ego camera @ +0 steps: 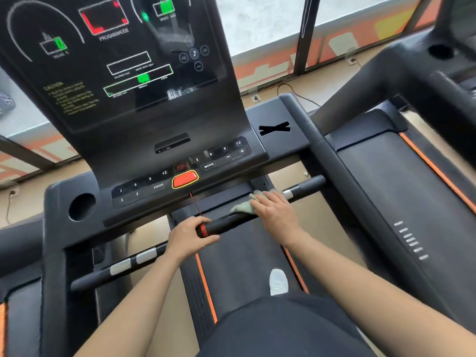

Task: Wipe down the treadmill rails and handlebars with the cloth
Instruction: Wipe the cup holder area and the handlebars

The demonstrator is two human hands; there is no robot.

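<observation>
Cloth (243, 206) first, since that's the whole job: it's a pale greenish rag bunched up on the front handlebar (224, 225), a bit right of the middle, just below the console (144, 161). From the head view, the right hand (273, 208) lies palm-down on top of it, fingers fairly straight and laid across the bar, so it's pressing the rag down rather than clutching it. That makes sense to me, because a flat hand can slide along the tube. The left hand (189, 237) is wrapped round the same bar further left, thumb on the near side, right next to where a red cord (203, 229) is wound on. My guess is it's there as a brace. Both forearms reach forward from the bottom of the frame, and the right one stretches further. A white shoe (278, 282) is planted on the belt (244, 253), so the person is standing on the machine. The side rail (334, 161) on the right looks untouched, so I reckon plenty is left.
</observation>
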